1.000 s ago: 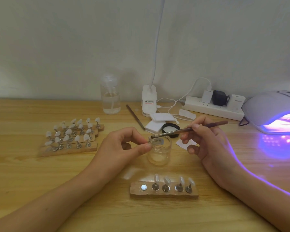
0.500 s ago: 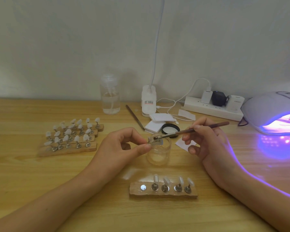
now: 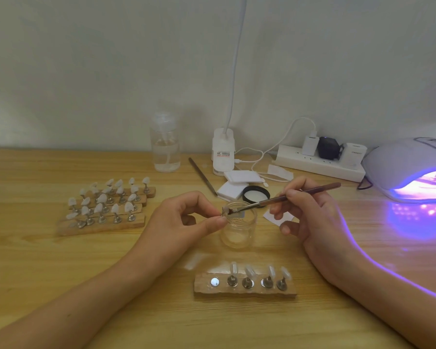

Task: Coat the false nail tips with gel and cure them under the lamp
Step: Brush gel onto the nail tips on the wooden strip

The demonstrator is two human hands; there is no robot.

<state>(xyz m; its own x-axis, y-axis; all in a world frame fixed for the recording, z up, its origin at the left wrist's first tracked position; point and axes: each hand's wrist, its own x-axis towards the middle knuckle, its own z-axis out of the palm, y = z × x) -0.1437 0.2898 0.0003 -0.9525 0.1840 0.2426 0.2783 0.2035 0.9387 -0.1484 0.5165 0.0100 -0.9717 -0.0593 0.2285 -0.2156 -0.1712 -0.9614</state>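
Note:
My left hand [image 3: 184, 220] pinches a small nail tip on its stand [image 3: 225, 213] over the open clear gel jar [image 3: 238, 229]. A thin brown brush [image 3: 285, 197] is gripped in my right hand [image 3: 310, 217], its bristles touching the held tip. In front of the jar lies a wooden holder [image 3: 244, 288] with several nail tips standing on metal pegs and one bare magnet at its left end. The curing lamp [image 3: 413, 170] glows purple at the right edge.
Several wooden holders full of nail tips [image 3: 106, 205] lie at the left. A pump bottle [image 3: 165, 144], a desk-lamp base [image 3: 223, 152], a power strip [image 3: 320, 159], white pads [image 3: 234, 185], the black jar lid [image 3: 256, 193] and a metal tool [image 3: 203, 176] stand behind the jar.
The brush tip has shifted slightly leftward along the held nail tip. My left hand stays in place over the jar.

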